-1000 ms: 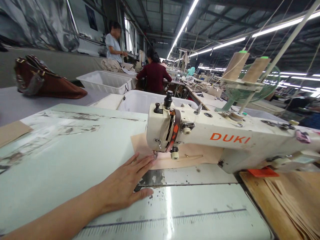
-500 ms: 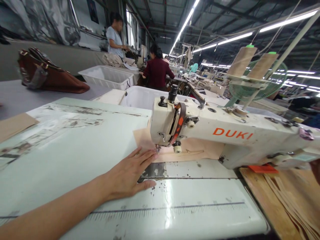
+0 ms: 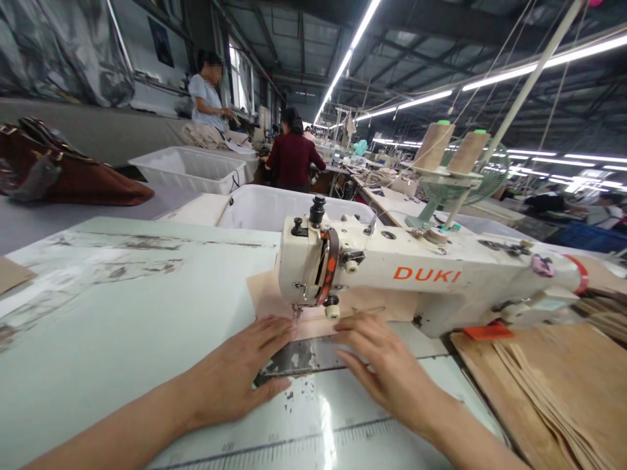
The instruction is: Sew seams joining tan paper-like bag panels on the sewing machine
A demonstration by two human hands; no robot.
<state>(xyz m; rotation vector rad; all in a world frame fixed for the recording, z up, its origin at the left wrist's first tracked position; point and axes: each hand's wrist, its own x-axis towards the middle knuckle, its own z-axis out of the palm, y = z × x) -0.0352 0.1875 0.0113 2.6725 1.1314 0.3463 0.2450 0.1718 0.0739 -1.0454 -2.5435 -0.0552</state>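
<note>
A pale beige fabric piece (image 3: 316, 328) lies under the head of the white sewing machine (image 3: 372, 261), beneath its needle and presser foot (image 3: 296, 313). My left hand (image 3: 245, 362) rests flat, fingers stretched toward the presser foot and fingertips on the fabric's near edge, thumb apart on the table. To the right of the needle, my right hand (image 3: 377, 356) has its fingers spread, with the fingertips at the fabric and the thumb apart. Neither hand grips anything. Part of the fabric is hidden behind the machine head and my right hand.
At the right, a wooden board (image 3: 548, 378) bears beige strips (image 3: 539, 418) and an orange piece (image 3: 488, 331). White bins (image 3: 191, 168) and a brown bag (image 3: 78, 173) stand beyond the table. Thread cones (image 3: 434, 147) rise behind the machine. Two people (image 3: 294, 153) work farther back.
My right hand has come in from the far right edge onto the fabric beside the needle. My left hand stays by the presser foot. The view has turned slightly right.
</note>
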